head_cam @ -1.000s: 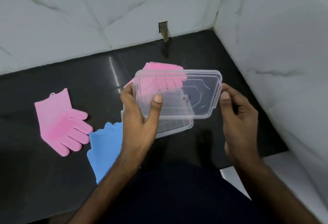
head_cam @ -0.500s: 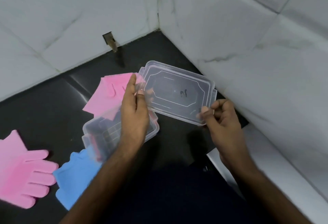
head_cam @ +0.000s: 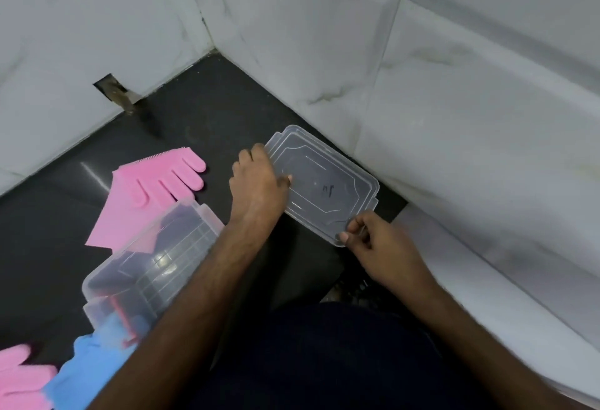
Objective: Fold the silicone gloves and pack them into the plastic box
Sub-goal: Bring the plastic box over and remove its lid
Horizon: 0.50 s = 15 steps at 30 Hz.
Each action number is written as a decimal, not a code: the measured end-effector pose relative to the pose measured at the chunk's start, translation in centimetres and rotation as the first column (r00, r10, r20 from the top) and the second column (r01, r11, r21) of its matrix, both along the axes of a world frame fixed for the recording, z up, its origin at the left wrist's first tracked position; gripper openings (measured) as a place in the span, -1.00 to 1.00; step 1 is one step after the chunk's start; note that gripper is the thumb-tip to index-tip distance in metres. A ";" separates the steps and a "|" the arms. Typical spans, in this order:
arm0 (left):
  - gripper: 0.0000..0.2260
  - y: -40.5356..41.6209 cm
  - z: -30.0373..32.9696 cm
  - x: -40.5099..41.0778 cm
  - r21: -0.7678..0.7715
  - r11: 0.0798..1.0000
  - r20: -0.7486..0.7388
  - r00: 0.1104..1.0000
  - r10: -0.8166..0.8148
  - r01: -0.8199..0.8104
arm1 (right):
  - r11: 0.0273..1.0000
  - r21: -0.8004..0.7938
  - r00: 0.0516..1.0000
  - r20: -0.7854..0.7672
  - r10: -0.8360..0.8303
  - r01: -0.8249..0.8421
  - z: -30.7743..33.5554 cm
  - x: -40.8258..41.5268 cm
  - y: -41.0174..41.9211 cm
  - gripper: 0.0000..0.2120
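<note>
Lid gripped by left hand and right hand, being parked right of plastic box; next, fold a pink glove beyond the box.

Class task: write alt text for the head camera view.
Two hands hold a clear lid low over a black counter by a tiled wall; the open plastic box sits left, among two pink gloves and a blue one.

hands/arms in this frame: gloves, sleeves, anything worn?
Both bare: no gloves, sleeves, rings, watch or bands on the left hand or right hand. Forearms are uncovered right to the frame edge. Dark navy clothing shows on the lap below them.
</note>
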<state>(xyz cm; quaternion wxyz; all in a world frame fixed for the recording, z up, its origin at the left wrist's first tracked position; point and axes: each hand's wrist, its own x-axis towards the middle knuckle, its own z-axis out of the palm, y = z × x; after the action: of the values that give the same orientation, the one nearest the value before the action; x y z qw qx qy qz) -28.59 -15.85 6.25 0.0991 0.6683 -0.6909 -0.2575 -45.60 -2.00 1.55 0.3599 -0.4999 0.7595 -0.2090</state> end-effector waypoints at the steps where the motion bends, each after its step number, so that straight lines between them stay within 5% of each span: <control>1: -0.40 -0.2 -0.4 -0.5 0.023 1.000 0.058 0.998 -0.017 0.016 | 1.000 0.014 1.000 0.005 0.006 -0.006 -0.4 -0.2 0.0 -0.86; 5: -0.30 -0.8 -2.1 -1.4 0.143 0.989 0.202 0.977 -0.070 0.041 | 0.998 0.064 1.000 -0.005 0.015 -0.015 -1.7 -0.8 -0.3 -0.84; 15: -0.25 -2.4 -3.9 -2.4 0.198 0.979 0.274 0.957 -0.100 0.046 | 0.988 0.114 0.993 -0.039 0.112 -0.107 -2.2 -1.0 -1.8 -0.82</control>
<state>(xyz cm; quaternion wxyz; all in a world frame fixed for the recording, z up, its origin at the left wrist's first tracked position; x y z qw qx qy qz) -31.04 -18.24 2.31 -0.0740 0.6785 -0.6945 -0.2276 -46.56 -3.84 -0.62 0.3809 -0.5247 0.7493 -0.1348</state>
